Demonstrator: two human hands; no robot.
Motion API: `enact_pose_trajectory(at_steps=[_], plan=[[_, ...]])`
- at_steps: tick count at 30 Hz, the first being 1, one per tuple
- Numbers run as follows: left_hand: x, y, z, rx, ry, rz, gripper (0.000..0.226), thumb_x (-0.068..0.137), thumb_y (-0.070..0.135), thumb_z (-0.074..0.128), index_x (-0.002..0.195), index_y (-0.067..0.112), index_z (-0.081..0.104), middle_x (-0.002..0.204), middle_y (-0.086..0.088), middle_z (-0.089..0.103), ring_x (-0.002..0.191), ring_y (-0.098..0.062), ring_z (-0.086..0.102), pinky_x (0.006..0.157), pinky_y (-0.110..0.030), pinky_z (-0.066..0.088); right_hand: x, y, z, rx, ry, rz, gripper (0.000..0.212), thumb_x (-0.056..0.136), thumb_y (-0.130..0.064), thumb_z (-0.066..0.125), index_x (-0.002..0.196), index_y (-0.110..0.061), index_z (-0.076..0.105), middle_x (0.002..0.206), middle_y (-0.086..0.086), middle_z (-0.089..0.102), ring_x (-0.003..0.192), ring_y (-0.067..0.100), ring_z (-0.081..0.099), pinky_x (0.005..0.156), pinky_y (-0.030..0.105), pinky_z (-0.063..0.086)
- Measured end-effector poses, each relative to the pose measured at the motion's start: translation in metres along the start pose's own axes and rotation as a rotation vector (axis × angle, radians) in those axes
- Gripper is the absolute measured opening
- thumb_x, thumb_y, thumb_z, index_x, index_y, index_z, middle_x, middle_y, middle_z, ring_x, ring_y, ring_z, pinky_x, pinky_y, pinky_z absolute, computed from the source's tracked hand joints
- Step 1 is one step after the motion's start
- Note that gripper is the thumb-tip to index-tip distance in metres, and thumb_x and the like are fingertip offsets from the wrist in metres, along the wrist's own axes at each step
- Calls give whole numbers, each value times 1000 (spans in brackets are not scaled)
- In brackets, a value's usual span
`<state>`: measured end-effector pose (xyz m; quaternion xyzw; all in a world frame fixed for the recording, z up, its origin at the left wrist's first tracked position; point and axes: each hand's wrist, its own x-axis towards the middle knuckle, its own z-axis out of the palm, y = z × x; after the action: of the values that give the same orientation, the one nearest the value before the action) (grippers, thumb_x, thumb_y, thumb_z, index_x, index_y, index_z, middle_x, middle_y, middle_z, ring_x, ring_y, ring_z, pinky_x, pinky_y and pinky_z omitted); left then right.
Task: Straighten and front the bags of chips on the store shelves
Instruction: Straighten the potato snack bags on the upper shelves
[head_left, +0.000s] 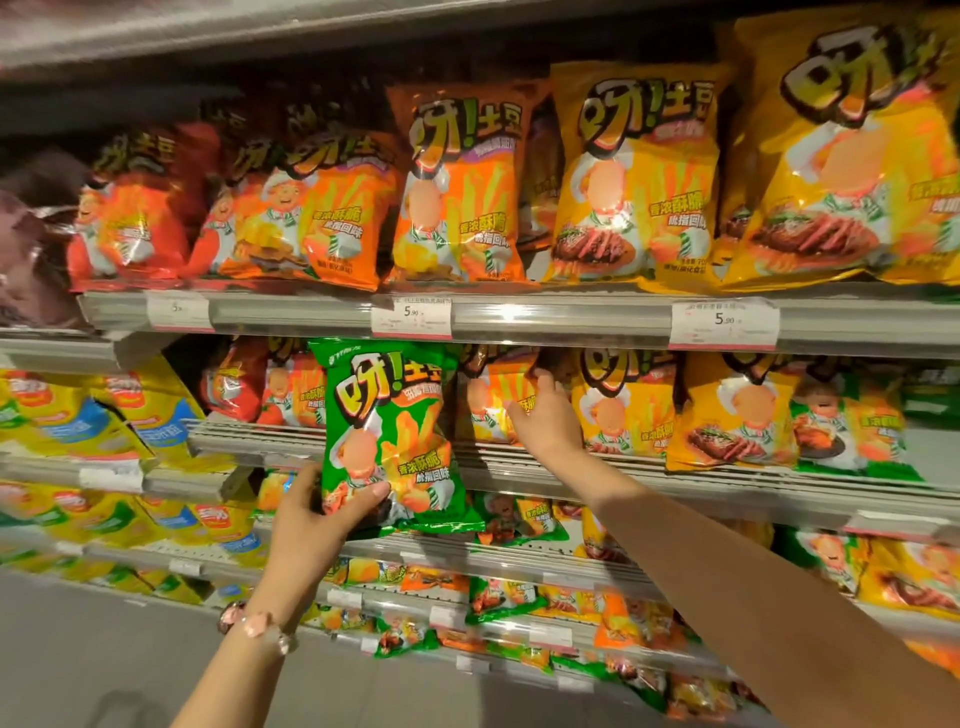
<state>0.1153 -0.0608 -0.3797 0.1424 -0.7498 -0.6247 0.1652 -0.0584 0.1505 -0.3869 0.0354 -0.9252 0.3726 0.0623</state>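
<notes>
Grey shelves (571, 317) run wide, packed with chip bags. Out front of the second shelf, a green bag (387, 436) stands upright, left hand (311, 525) gripping its lower corner. Right hand (545, 415) reaches in, fingers curled onto an orange bag (493, 400).

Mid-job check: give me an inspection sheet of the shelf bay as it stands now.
Surface: tiered shelves with price tags on the rails.
Job's things: green chip bag held off the shelf; orange bag on the second shelf; orange and yellow bags upright on the top row.
Clutter: nothing seen.
Grippers: left hand grips the green chip bag's lower edge; right hand reaches onto the orange bag.
Cables: nothing seen.
Surroundings: grey floor; yellow bags in the left bay.
</notes>
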Motion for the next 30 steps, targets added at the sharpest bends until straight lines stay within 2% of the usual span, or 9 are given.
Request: enact_pose_trajectory(at_steps=[5,11,13,15,18,22,25,28,30], plan=[[2,3,18,5,-40,29,52,60,32,78,106,16,63,93,-2,74,83,-12,70,64,-17,54,6,1,-10,48,-126,4,66,92,-36,57,146,-12,28,143,15,40,129,32,42,96,37,41],[-2,4,42,6,-106,26,61,57,41,79,111,20,61,100,0,73,91,-15,69,82,-35,54,-41,-3,-40,546,-182,3,75,88,-59,48,149,-24,22,152,2,31,139,20,32,113,38,28],[-6,5,52,21,-163,37,59,57,39,80,110,22,61,99,0,73,92,-17,69,84,-38,53,-64,-3,-50,675,-316,22,95,73,-70,55,149,-30,16,151,-2,31,137,17,34,112,42,30],[-9,7,65,54,-225,39,57,59,36,81,110,23,61,102,-1,72,95,-18,68,86,-39,53,-78,2,-57,639,-376,17,104,70,-60,70,150,-28,11,148,-1,35,134,18,39,111,44,34],[-13,12,86,103,-295,48,58,57,38,81,109,26,59,103,3,70,94,-9,66,84,-33,54,-89,16,-65,601,-321,11,103,69,-38,82,149,-24,18,139,-3,49,125,15,49,106,42,41],[-16,21,114,105,-430,4,64,56,37,83,112,23,58,105,1,71,98,-17,67,86,-35,54,-97,42,-88,497,-191,33,102,68,-42,81,148,-30,19,136,-7,49,121,10,47,105,36,41],[-22,32,138,170,-517,30,58,58,39,84,107,38,54,99,23,69,95,2,64,75,-10,49,-101,64,-112,455,-95,36,101,69,-43,80,149,-29,20,126,-6,53,119,14,51,102,34,44],[-32,43,167,224,-580,51,62,59,42,86,109,41,49,107,21,66,99,7,60,81,-9,46,-108,89,-136,482,-19,9,95,69,-36,82,148,-24,28,111,-14,56,99,-3,56,85,6,43],[-39,50,186,255,-607,90,58,60,38,84,105,41,48,99,27,65,91,19,57,73,-1,43,-110,105,-151,509,2,14,93,70,-35,82,147,-23,31,107,-22,55,90,-14,55,77,0,41]])
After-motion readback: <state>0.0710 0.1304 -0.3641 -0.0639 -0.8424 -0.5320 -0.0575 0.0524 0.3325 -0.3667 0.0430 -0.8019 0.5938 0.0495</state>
